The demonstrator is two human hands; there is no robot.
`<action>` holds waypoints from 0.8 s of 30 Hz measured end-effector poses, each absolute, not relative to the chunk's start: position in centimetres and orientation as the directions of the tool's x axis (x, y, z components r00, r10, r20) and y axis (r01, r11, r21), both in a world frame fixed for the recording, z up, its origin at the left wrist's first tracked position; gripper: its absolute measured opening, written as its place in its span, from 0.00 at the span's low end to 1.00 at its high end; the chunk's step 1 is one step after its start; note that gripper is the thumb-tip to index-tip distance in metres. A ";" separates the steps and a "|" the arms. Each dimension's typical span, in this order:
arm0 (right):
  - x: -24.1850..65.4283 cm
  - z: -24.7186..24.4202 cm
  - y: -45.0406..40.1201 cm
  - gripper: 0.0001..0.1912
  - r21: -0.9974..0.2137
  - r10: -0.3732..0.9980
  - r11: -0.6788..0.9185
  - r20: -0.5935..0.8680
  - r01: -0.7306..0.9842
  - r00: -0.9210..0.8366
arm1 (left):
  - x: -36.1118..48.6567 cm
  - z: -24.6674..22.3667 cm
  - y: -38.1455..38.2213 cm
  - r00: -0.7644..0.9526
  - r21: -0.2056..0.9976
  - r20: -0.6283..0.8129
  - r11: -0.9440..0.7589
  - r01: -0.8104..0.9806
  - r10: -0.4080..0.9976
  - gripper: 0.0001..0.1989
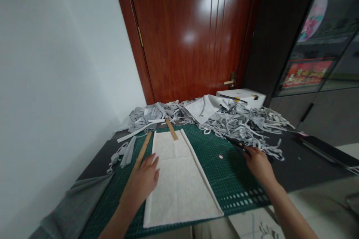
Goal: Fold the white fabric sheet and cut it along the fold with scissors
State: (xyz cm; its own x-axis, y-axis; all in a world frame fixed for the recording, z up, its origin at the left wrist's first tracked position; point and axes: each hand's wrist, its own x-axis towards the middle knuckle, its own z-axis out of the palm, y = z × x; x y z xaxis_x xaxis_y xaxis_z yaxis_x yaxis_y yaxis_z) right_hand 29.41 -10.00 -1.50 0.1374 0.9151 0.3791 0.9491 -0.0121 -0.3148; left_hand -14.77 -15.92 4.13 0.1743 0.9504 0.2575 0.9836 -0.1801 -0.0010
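Note:
A white cloth panel with folded long edges lies on the green cutting mat. My left hand rests at its left edge, fingers apart, over a wooden ruler that runs beneath the hand. Across the top of the panel lies a second, shorter wooden strip. To the right, my right hand is closed around black scissors, whose tips point toward a heap of grey fabric strips. A small pink piece sits on the mat.
Grey scraps pile along the back, with a white box behind them. Grey cloth hangs over the left corner. A black tray-like object stands at the right edge. The wall and door bound the table.

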 end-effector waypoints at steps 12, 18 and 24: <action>36.0 -2.5 -11.4 0.18 -0.193 0.977 -0.082 0.176 0.978 0.117 | -3.1 -3.4 -24.3 0.634 0.274 0.004 -0.610 0.743 0.774 0.35; 36.6 0.4 -10.5 0.08 -0.161 0.998 0.049 0.051 0.986 -0.041 | -1.3 -2.7 -25.5 0.543 0.243 0.027 -0.532 0.811 0.840 0.31; 35.5 2.4 -10.6 0.11 -0.202 0.998 0.035 0.059 0.979 -0.023 | 0.1 0.8 -25.0 0.489 0.252 0.040 -0.482 0.839 0.871 0.30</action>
State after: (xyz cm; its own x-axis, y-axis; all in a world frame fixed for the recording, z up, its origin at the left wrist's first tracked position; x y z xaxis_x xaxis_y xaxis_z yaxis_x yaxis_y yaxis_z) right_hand 35.54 -10.60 2.40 -0.0234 0.9980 0.0586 0.9788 0.0348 -0.2019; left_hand 0.09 -25.04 0.80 0.4891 0.8713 0.0395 0.8390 -0.4824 0.2519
